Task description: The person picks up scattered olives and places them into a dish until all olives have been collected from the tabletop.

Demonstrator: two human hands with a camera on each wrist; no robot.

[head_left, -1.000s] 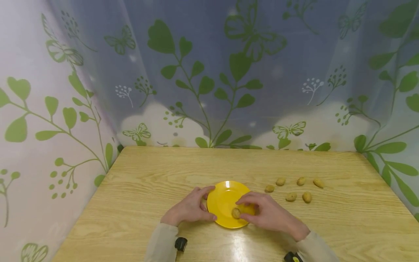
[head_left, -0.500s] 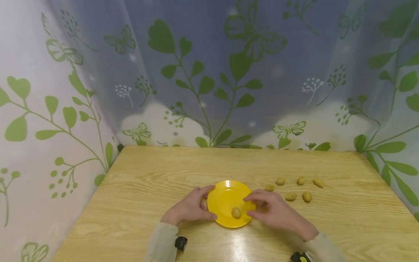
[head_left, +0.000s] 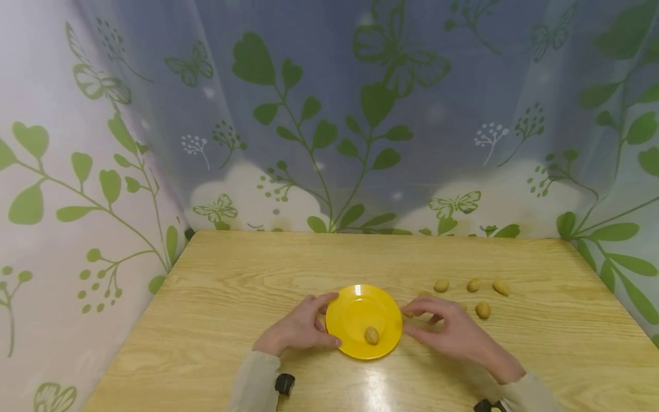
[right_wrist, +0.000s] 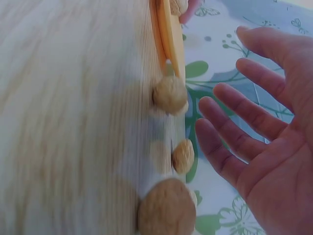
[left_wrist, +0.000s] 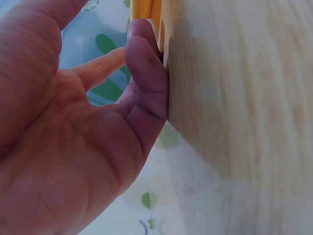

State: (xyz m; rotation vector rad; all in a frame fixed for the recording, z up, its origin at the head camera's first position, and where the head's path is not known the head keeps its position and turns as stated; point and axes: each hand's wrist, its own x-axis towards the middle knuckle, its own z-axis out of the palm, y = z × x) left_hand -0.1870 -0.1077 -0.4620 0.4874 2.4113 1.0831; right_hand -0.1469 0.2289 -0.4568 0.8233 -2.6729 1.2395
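The small brown lump (head_left: 372, 336) sits on the yellow plate (head_left: 383, 300), towards its near side. From where I stand, the left hand (head_left: 298, 326) holds the plate's left rim between thumb and fingers, presumably to steady it on the wooden table (head_left: 257, 263). The right hand (head_left: 458, 332) is just right of the plate, holding nothing, thumb and fingers moderately apart; other lumps (head_left: 483, 311) lie spread beyond it. A second ago its fingertips were at the lump; now they are off the plate, while lump and left hand stay put.

Leafy, butterfly-printed curtain (head_left: 329, 109), pale wood-grain table (head_left: 319, 260)
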